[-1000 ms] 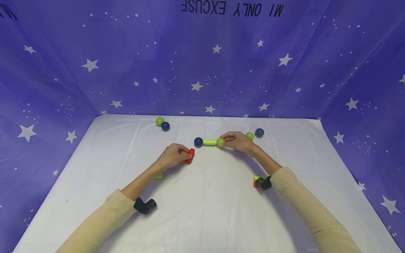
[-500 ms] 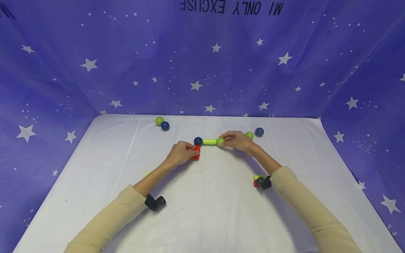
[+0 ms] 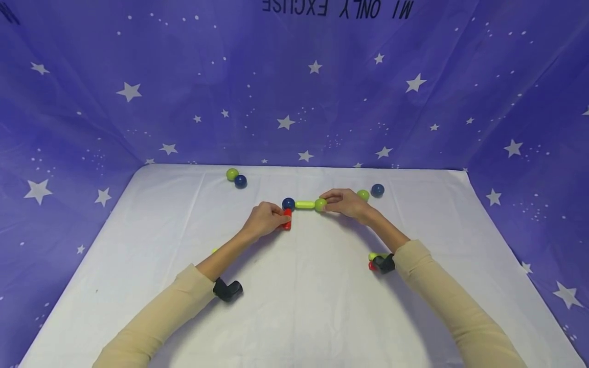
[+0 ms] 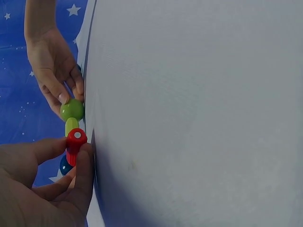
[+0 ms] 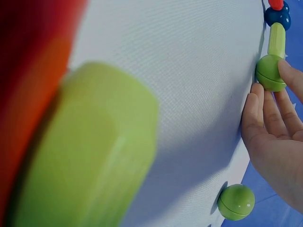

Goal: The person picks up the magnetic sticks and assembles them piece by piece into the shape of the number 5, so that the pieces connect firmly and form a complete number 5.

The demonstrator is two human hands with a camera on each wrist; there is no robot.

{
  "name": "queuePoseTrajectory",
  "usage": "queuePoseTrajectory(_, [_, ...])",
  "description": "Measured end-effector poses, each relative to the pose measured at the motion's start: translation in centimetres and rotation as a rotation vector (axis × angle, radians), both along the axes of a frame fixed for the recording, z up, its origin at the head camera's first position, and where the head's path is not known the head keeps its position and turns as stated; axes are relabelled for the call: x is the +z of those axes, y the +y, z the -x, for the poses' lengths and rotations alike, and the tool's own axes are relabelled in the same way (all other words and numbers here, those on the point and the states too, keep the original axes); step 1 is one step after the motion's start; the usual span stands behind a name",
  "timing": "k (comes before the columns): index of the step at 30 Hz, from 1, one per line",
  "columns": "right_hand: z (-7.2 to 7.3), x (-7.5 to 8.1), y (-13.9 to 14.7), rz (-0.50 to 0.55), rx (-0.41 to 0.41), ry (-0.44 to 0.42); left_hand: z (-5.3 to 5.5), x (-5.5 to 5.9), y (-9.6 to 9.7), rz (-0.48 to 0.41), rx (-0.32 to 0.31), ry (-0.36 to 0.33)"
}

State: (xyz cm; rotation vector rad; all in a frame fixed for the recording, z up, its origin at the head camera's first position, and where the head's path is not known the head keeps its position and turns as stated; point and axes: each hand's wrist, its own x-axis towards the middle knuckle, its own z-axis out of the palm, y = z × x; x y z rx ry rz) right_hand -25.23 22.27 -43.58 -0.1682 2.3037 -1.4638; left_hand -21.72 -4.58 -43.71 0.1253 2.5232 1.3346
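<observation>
My left hand [image 3: 266,221] pinches a red stick [image 3: 287,220] between thumb and fingers. The stick's far end is right at a dark blue ball [image 3: 288,204], and its near end shows a pale round dot in the left wrist view [image 4: 77,135]. A yellow-green stick [image 3: 304,205] runs from the blue ball to a green ball [image 3: 320,205], forming a straight row. At that row's right end my right hand [image 3: 346,204] holds the green ball, thumb on one side and fingers on the other, as the right wrist view shows [image 5: 271,73].
Another green ball [image 3: 232,175] and blue ball [image 3: 241,181] lie together at the back left. A similar green ball [image 3: 363,196] and blue ball [image 3: 378,190] sit behind my right hand. Beside my right wrist lie a yellow-green stick [image 5: 94,151] and a red stick [image 5: 28,94].
My left hand has moved right and slightly away from me, bringing the red stick up to the blue ball and turning it to point straight at it. My right hand has stayed at the green ball.
</observation>
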Motion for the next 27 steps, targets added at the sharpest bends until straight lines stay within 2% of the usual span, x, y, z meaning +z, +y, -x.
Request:
queuePoseTrajectory(9, [0.2, -0.1, 0.0, -0.010, -0.005, -0.004, 0.4, 0.2, -0.1, 0.055, -0.010, 0.004])
queuePoseTrajectory(12, [0.2, -0.2, 0.0, -0.011, -0.007, 0.002, 0.7, 0.3, -0.2, 0.034, -0.005, 0.032])
queuePoseTrajectory(13, [-0.1, 0.3, -0.1, -0.011, -0.006, -0.003, 0.9, 0.3, -0.2, 0.025, -0.007, 0.043])
queuePoseTrajectory(17, [-0.2, 0.3, -0.2, -0.004, -0.005, -0.003, 2.0, 0.1, -0.1, -0.022, -0.051, 0.071])
queuePoseTrajectory(22, [0.0, -0.1, -0.1, 0.004, -0.016, -0.001, 2.9, -0.1, 0.0, -0.067, -0.105, 0.042])
queuePoseTrajectory(27, [-0.2, 0.0, -0.2, 0.005, -0.015, 0.006, 3.4, -0.2, -0.2, -0.071, -0.117, 0.001])
